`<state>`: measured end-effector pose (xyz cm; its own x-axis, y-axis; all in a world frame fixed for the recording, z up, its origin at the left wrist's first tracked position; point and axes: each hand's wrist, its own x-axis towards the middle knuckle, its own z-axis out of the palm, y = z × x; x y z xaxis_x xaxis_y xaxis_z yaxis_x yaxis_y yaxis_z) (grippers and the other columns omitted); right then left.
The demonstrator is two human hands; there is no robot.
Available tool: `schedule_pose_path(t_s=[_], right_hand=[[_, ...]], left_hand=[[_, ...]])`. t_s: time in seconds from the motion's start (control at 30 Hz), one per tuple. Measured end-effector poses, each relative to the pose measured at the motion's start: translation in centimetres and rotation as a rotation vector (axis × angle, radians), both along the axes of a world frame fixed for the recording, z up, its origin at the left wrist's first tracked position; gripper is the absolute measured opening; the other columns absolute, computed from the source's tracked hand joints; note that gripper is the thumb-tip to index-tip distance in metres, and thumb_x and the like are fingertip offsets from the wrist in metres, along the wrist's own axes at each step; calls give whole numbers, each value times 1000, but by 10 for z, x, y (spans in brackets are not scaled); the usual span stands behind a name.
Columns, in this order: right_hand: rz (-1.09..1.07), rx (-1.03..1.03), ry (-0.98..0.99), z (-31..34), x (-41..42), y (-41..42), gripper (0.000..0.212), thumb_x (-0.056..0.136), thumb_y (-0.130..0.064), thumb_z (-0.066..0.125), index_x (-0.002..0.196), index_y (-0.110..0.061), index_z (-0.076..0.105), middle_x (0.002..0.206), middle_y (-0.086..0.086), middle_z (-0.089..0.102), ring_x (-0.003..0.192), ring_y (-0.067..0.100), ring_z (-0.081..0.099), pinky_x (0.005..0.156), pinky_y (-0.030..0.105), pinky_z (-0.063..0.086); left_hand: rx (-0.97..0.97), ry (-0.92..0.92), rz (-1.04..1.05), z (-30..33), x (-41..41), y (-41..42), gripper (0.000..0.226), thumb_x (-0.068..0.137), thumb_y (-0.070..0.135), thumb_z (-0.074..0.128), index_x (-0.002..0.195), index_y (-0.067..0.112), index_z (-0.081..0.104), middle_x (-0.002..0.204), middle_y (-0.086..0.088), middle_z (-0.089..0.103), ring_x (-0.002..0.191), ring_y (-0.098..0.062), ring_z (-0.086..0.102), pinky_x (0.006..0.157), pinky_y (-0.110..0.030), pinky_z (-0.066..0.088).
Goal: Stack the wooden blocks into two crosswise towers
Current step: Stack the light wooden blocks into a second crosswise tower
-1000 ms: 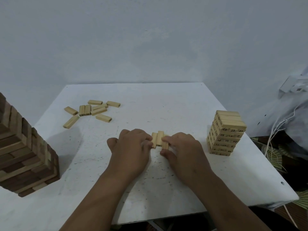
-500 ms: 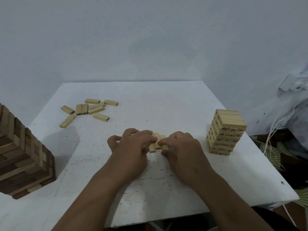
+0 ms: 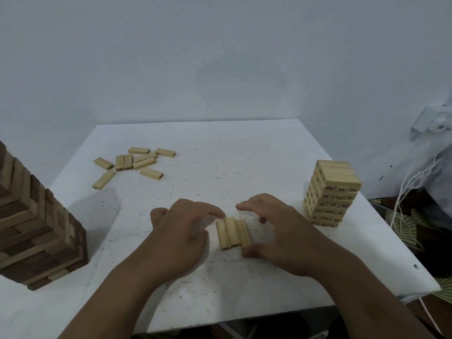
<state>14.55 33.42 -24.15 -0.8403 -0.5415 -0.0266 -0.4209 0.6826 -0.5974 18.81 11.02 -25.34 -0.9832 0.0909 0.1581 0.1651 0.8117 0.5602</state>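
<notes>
Three wooden blocks [image 3: 233, 233] lie side by side near the table's [image 3: 220, 148] front edge, between both hands. The left hand [image 3: 182, 237], fingers relaxed, touches their far left corner; the right hand [image 3: 281, 231] arches wide, thumb at their near right corner.

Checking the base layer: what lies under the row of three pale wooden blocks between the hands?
Only the white table shows around the three pale wooden blocks; directly beneath them is covered.

Black numbers are printed on the block ends of the light tower [image 3: 332, 194]: 25, 23, 28, 12 and 30 read clearly; others are blurred.
</notes>
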Motion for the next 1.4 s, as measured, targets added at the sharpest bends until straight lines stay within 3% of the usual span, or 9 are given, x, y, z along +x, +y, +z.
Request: schedule_pose_path(t_s=[0.2, 0.3, 0.47, 0.6, 0.73, 0.97, 1.07, 1.2, 1.4], right_hand=[[-6, -25, -74, -4, 2, -11, 77, 79, -32, 79, 137, -56, 35, 124, -28, 47, 109, -9, 43, 92, 19, 37], [15, -42, -57, -4, 5, -14, 69, 81, -27, 77, 134, -52, 40, 113, -30, 49, 103, -10, 43, 88, 19, 37], [-8, -68, -49, 1, 6, -11, 72, 76, -27, 83, 133, -48, 45, 99, -34, 44, 88, -14, 46, 72, 9, 35], [-33, -42, -1, 3, 7, -8, 68, 75, -34, 82, 131, -48, 45, 100, -34, 45, 90, -20, 44, 66, 7, 38], [-70, -11, 23, 0, 6, -3, 65, 72, -42, 82, 126, -48, 47, 109, -28, 51, 92, -7, 50, 70, 11, 39], [-51, -16, 99, -3, 6, -2, 21, 78, -37, 79, 98, -36, 71, 92, -22, 60, 88, -2, 55, 71, 8, 40], [-38, -75, 142, -10, 5, -1, 15, 77, -34, 81, 91, -34, 74, 90, -21, 65, 85, -1, 59, 72, 10, 44], [-51, -233, 221, -8, 8, 1, 12, 77, -24, 82, 86, -30, 75, 79, -25, 62, 77, -6, 58, 65, 8, 42], [-112, -450, 478, 10, 11, 7, 17, 78, -20, 82, 92, -25, 74, 92, -17, 70, 72, 2, 57, 58, 15, 46]], left_hand=[[77, -133, -50, 2, 8, 5, 70, 70, 47, 78, 123, 58, 33, 119, 32, 53, 107, -3, 49, 85, -27, 45], [118, -105, -33, -1, 7, 10, 78, 70, 41, 84, 122, 57, 28, 115, 30, 59, 97, 3, 54, 73, -13, 41], [168, -86, -45, 0, 8, 9, 85, 71, 35, 85, 126, 55, 24, 108, 27, 61, 88, 7, 54, 68, -8, 43], [155, -87, -47, 1, 9, 9, 88, 70, 38, 84, 128, 57, 21, 110, 29, 60, 93, 7, 53, 67, -8, 42], [143, -83, -45, -1, 9, 9, 88, 70, 39, 84, 127, 60, 20, 109, 29, 60, 94, 7, 52, 66, -10, 42], [149, -51, -51, -4, 8, 13, 85, 70, 39, 84, 128, 55, 24, 104, 27, 61, 89, 2, 55, 71, -12, 46], [174, -36, -65, -6, 7, 14, 82, 71, 35, 84, 127, 53, 28, 104, 23, 63, 82, -5, 58, 65, -20, 49], [221, 12, -48, -5, 8, 14, 80, 71, 31, 84, 127, 49, 29, 108, 22, 64, 97, -4, 57, 73, -17, 47], [269, 170, -13, 26, 4, 24, 79, 69, 33, 85, 129, 37, 34, 113, 36, 59, 104, -4, 55, 78, -21, 44]])
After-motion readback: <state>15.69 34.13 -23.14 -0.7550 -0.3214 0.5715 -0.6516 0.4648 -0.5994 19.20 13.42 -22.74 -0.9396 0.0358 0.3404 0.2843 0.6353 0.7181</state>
